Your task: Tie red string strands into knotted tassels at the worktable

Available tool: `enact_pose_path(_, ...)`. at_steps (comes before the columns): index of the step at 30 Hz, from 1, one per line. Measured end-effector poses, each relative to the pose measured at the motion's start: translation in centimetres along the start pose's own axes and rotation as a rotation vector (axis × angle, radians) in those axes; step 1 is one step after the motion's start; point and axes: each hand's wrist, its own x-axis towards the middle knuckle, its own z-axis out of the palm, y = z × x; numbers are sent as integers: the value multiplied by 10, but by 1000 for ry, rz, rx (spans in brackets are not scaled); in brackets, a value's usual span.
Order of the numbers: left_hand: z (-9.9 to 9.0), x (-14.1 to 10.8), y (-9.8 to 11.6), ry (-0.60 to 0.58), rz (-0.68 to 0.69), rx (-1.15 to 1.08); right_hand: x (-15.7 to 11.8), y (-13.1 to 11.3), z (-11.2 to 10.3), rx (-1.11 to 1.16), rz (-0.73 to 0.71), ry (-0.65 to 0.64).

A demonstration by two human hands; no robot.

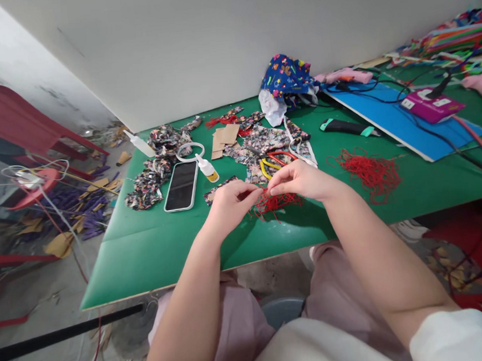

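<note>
Both hands meet above a tangled pile of red string point(278, 201) near the table's front. The thumb and fingers of my left hand point(234, 199) are pinched together, with what looks like red string at their tips. My right hand point(293, 181) pinches close beside it, also at the red string; the exact strand is too small to make out. Just behind my hands lie pliers with red and yellow handles point(270, 167) on floral fabric pieces point(265, 139). A second heap of red string point(369, 171) lies to the right.
On the green table point(146, 243) are a phone point(182, 185), a small glue bottle point(208, 169), a white ring point(190, 151), brown card pieces point(225, 138) and a utility knife point(347, 127). A blue board point(403, 115) bears a purple power socket point(431, 105) with cables.
</note>
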Motion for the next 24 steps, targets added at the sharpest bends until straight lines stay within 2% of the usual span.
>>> enact_pose_path(5, 1, 2, -3, -84, -85, -150, -2, -3, -2, 102, -8, 57)
enact_pose_path(12, 3, 4, -8, -108, -115, -225, -2, 2, -7, 235, -117, 110)
enact_pose_path(24, 7, 4, -17, -126, -122, -196, -8, -4, -13, 366, -284, 263)
